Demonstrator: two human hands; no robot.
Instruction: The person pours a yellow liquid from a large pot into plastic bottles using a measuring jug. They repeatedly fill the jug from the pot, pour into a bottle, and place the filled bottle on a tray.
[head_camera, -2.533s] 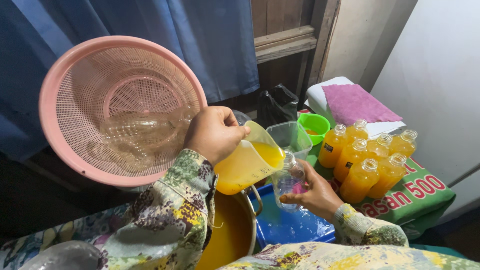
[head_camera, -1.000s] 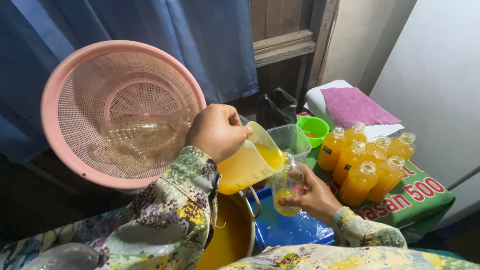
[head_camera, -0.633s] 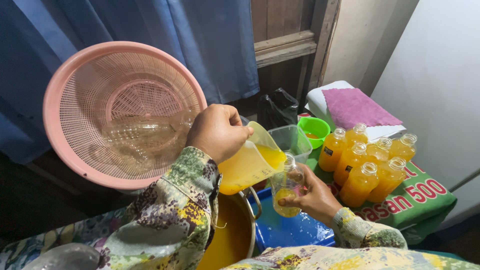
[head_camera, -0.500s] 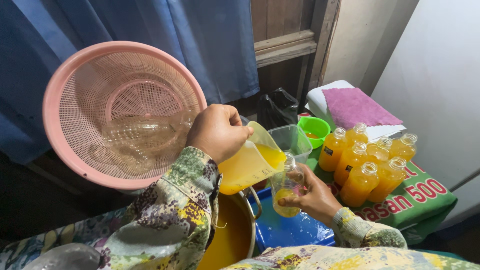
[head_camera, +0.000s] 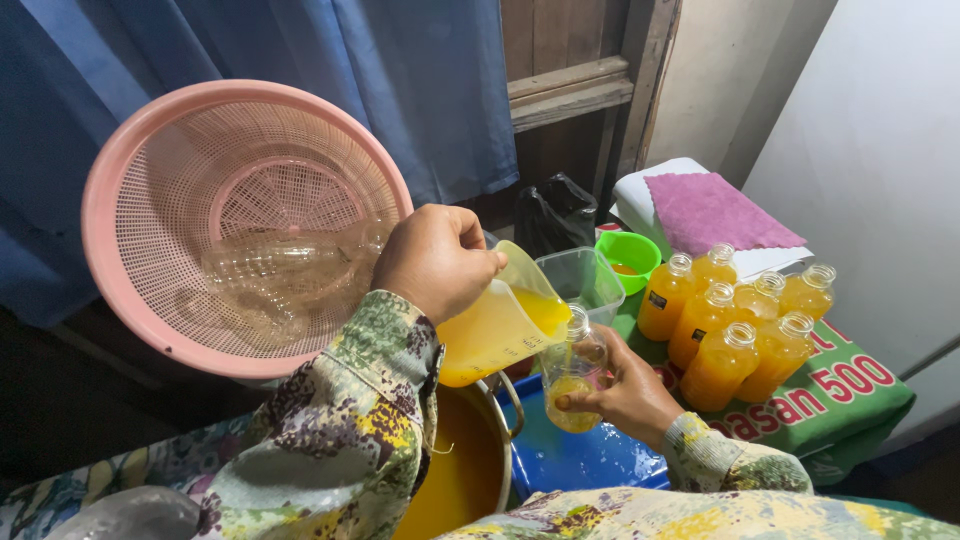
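Note:
My left hand (head_camera: 430, 262) grips the handle of a clear plastic jug (head_camera: 495, 335) holding orange liquid. The jug is tilted, its spout over the mouth of a small clear bottle (head_camera: 573, 385). My right hand (head_camera: 635, 395) holds that bottle upright by its side; orange liquid fills its lower part. Below the jug stands a metal pot (head_camera: 465, 470) of the same orange liquid. Under the bottle sits a blue basin (head_camera: 580, 460).
Several filled orange bottles (head_camera: 735, 325) stand on a green package (head_camera: 850, 390) at the right. A large pink mesh basket (head_camera: 240, 215) with empty clear bottles leans at the left. A green cup (head_camera: 628, 258), a clear tub (head_camera: 580, 275) and a purple cloth (head_camera: 710, 210) lie behind.
The jug has stayed tilted over the small bottle. The bottle, almost empty at first, now has orange liquid in its lower part. Both hands have barely shifted.

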